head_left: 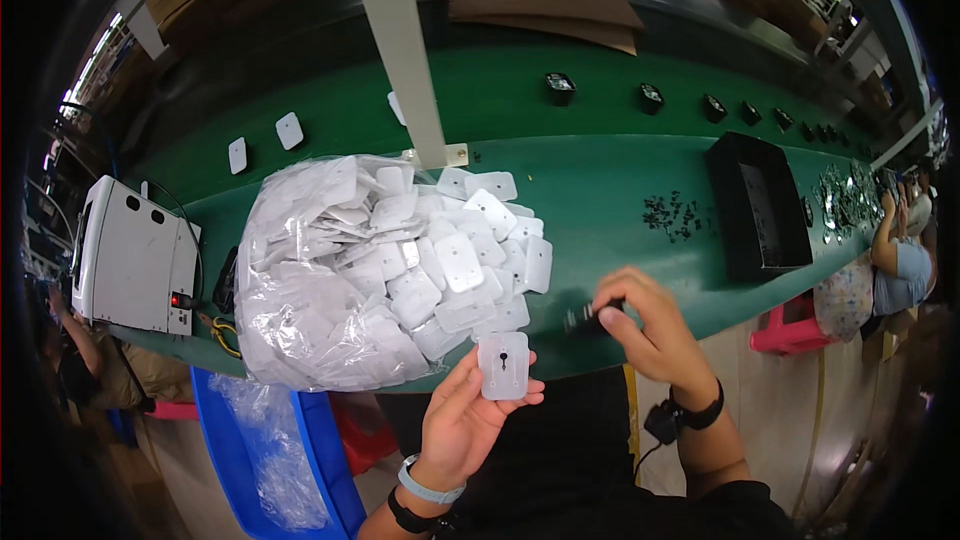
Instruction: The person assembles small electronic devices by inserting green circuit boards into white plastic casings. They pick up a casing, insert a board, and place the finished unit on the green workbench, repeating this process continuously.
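Note:
My left hand (468, 408) holds a white rounded-corner plastic cover (505, 380) upright at the table's front edge, thumb on its face and fingers behind. A small black keyhole-shaped part sits at the middle of that cover. To the right, my right hand (650, 325) hovers over the table edge with thumb and fingers drawn together. A dark thing (583, 318) at its fingertips is smeared by motion, so its kind is unclear. Many similar white covers (460, 262) spill from a clear plastic bag (300, 310) left of my hands.
Small black parts (672, 218) lie scattered beside a black open box (760, 208). A white machine (135, 255) stands at the left. Behind a pale post (400, 50), black units (560, 88) sit in a row. A blue bin (335, 470) stands below. Other people (905, 260) sit farther along.

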`<state>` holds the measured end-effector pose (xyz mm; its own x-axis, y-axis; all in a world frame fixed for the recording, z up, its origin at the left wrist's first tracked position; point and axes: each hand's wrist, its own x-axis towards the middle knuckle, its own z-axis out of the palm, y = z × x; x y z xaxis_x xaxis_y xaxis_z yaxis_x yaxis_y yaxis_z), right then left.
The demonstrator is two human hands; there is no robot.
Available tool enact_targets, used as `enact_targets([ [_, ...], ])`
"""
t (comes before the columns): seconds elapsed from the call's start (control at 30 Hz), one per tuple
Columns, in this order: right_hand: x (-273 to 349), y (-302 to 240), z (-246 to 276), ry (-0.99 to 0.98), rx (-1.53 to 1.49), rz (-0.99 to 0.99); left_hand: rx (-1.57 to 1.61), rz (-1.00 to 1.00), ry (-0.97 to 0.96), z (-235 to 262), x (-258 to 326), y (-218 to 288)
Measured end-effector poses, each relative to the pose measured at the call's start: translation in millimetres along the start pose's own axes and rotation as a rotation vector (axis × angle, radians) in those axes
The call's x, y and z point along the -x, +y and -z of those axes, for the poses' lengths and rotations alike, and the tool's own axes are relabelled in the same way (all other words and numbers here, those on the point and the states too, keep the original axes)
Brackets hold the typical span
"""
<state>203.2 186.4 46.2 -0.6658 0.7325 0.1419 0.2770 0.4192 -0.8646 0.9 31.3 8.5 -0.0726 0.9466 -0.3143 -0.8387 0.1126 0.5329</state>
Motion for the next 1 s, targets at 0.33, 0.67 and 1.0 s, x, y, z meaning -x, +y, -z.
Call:
enact_targets([
  [0.33,19.8,23.6,-4.4,0.345,0.54,0.327,-0.203,0.039,-0.018,-1.0,6.6,-14.2],
  [0.67,17.4,-28.3,-36.7,-0.032,0.342,0.404,-0.456,-0.084,-0.006,-10.7,16.5,-19.9],
  [1.0,17.6,-29.8,-49.6,0.003,0.348,0.406,-0.442,-0.097,0.05,-11.8,18.0,-16.0],
])
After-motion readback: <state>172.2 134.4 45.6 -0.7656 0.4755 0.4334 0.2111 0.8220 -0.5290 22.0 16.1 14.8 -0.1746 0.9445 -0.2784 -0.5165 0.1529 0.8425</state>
